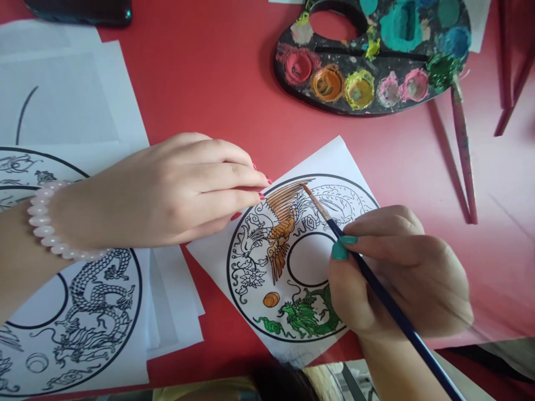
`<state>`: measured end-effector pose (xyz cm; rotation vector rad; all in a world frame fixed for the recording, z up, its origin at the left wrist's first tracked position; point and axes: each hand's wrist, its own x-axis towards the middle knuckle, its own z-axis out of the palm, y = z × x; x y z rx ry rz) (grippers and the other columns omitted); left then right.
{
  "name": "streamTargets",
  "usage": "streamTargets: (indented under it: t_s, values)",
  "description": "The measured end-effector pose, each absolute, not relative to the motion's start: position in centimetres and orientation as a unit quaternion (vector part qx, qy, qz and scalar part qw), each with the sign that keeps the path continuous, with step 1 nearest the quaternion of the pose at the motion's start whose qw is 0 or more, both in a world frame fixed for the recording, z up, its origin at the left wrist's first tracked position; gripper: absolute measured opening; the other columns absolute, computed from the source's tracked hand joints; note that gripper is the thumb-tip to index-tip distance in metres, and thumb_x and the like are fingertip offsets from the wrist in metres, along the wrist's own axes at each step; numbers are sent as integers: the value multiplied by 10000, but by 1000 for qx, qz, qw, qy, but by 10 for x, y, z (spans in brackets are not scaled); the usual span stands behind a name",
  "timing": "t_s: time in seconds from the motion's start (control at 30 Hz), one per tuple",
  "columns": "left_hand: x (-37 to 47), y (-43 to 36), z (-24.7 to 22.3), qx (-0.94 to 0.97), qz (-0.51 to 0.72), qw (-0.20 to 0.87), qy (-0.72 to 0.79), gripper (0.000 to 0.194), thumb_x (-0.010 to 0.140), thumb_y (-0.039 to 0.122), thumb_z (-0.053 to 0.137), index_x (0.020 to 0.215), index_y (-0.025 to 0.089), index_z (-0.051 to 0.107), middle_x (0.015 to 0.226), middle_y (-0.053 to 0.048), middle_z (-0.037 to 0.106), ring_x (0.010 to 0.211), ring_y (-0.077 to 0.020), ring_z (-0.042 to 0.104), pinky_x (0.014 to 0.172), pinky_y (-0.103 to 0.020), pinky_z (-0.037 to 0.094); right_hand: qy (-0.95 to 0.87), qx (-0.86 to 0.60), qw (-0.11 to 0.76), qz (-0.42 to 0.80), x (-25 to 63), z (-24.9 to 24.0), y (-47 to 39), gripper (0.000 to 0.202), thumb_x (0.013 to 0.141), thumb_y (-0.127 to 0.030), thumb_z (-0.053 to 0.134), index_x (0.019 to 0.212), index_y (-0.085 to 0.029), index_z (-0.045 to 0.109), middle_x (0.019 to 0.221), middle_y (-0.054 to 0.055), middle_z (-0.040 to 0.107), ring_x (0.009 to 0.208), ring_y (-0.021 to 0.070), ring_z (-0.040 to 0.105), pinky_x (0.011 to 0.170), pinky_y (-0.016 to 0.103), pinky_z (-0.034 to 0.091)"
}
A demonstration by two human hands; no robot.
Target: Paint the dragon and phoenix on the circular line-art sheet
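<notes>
My right hand (pixel 397 273) pinches a dark blue paintbrush (pixel 384 301) between thumb and forefinger. The brush tip touches the upper edge of an orange-brown bird wing on a white sheet (pixel 340 159) with a printed ring drawing. On that sheet the dragon (pixel 305 317) is green and a small ball (pixel 271 299) is orange; the left and upper right parts are uncoloured. My left hand (pixel 179 189) lies flat, palm down, fingers extended, its fingertips at the sheet's upper left edge. It holds nothing, and a pale bead bracelet circles its wrist.
A black paint palette (pixel 376 106) with several colours lies at the top right, a second brush (pixel 463 150) leaning on its edge. Uncoloured printed sheets (pixel 104 356) spread at the left on the red table (pixel 200 83). A dark device (pixel 83 11) is at the top left.
</notes>
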<state>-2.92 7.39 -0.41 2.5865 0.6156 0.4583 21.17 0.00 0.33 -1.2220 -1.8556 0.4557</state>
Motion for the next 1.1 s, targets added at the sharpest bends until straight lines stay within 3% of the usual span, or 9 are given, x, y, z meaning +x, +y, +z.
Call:
streamTargets:
  t_s: [0.23,0.47,0.83,1.1]
  values:
    - [-30,72,-5,949,157,173,212,218,922,233,487,1102,249,609,1164,-14,636,1117,-228,556,916,-396,468,-760,-467,405,202,206,7,-2,255,649,14,519,754,-210,458,644,7,476,596,158,505,488,329,385]
    - [-30,71,-6,957,148,125,213,204,947,255,437,1103,235,567,1186,-19,625,1130,-218,548,902,-369,455,-832,-366,306,285,214,13,6,228,650,-14,543,723,-212,454,639,5,513,604,148,526,524,330,472]
    - [-31,71,-7,964,150,99,196,184,949,251,428,1051,202,573,1179,-50,620,1117,-227,549,871,-372,460,-795,-401,375,258,205,7,-1,262,653,9,537,787,-201,457,666,2,509,609,147,529,508,321,454]
    - [-29,73,-5,937,177,197,227,139,890,253,527,993,269,619,1136,-7,640,1093,-233,576,909,-395,483,-819,-378,335,272,209,10,5,231,669,-15,546,740,-209,444,663,8,532,602,147,541,520,336,486]
